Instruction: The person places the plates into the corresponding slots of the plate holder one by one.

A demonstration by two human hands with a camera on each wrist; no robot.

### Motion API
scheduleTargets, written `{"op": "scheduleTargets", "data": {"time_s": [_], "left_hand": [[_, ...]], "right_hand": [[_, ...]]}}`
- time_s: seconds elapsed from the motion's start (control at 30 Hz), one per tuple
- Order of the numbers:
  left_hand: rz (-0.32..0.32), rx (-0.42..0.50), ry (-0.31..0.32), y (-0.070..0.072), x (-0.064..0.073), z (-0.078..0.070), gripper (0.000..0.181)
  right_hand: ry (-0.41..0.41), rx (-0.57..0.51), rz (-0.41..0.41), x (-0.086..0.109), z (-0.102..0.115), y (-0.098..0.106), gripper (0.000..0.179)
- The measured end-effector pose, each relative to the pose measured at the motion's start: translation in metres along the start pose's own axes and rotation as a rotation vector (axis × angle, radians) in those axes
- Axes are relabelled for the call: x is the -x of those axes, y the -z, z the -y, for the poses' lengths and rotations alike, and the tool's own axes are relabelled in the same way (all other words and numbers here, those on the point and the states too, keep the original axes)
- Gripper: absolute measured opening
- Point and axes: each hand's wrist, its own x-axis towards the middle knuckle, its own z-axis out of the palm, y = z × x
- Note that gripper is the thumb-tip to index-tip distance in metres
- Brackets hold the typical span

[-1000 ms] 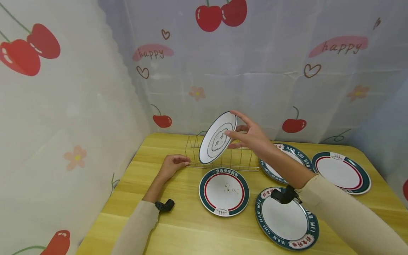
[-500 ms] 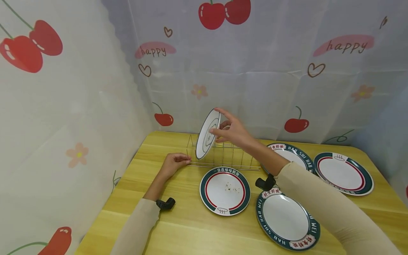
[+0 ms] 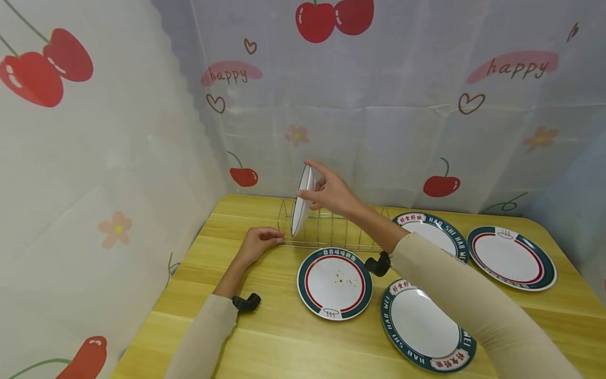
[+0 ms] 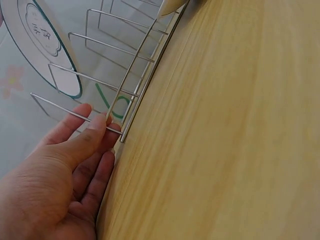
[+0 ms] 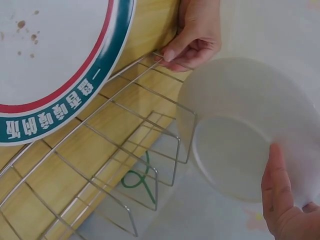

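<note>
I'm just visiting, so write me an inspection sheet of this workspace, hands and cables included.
Surface: wood-grain table
Job's things: white plate, nearly upright at the left end of a wire rack; four green-rimmed plates on the table
Clutter: brown specks on the plate before the rack
Hands: left hand pinches the rack's near-left corner; right hand holds the white plate
Cables: nothing seen
Surroundings: cherry-print backdrop

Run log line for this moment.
left hand: pinches wire rack; right hand: holds white plate, near upright, at rack's left end; seated: cannot tell; specked plate: flat, in front of rack
</note>
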Motion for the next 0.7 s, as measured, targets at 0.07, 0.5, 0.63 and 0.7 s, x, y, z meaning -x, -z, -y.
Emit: {"op": "scheduleTargets", "data": {"time_s": [0.07, 0.5, 0.63, 0.7], "left_hand": [[0.004, -0.008, 0.007, 0.000, -0.001, -0.002, 0.014], [-0.014, 0.004, -0.009, -0.001, 0.000, -0.003, 0.014], [-0.020, 0.005, -0.013, 0.000, 0.001, -0.002, 0.014], [-0.019, 0.005, -0.020, 0.000, 0.000, -0.002, 0.014]], "right_hand": [[-0.002, 0.004, -0.002, -0.002, 0.001, -0.001, 0.083], [-0.035, 0.011, -0.001, -0.014, -0.007, -0.017, 0.081], [-0.044, 0.006, -0.002, -0.014, -0.011, -0.020, 0.080], [-0.047, 0.000, -0.005, -0.014, -0.013, -0.022, 0.079]]}}
